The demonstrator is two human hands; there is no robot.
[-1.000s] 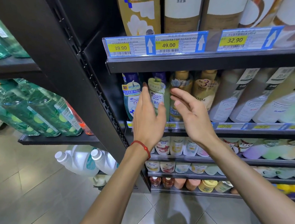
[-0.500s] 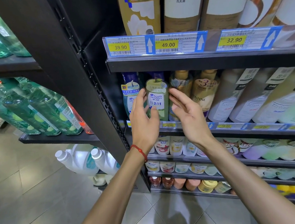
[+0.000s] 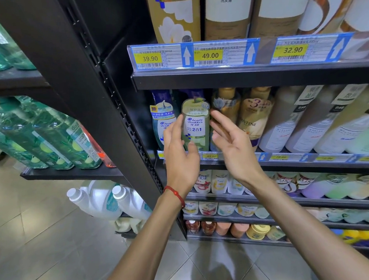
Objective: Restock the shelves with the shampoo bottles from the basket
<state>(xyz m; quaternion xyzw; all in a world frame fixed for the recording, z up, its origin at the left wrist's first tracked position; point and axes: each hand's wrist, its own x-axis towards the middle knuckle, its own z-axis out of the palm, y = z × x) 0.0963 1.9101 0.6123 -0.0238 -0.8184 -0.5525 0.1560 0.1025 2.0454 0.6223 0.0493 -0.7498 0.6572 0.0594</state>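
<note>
Store shelf [image 3: 292,160] of toiletries: left hand [image 3: 179,160], fingers nearly straight, touches an upright green shampoo bottle [image 3: 196,125]; right hand [image 3: 235,148], relaxed and empty, hovers beside it.

We stand in a shop's hair-care aisle. Black metal shelves [image 3: 240,78] carry outward-facing rows of plastic shampoo bottles [image 3: 196,125]. Clear plastic strips [image 3: 265,51] along the shelf edges hold yellow-and-blue paper price tags [image 3: 148,58] printed 39.90, 49.00 and 32.90, with barcodes. Grey floor tiles [image 3: 32,242] lie below.
</note>
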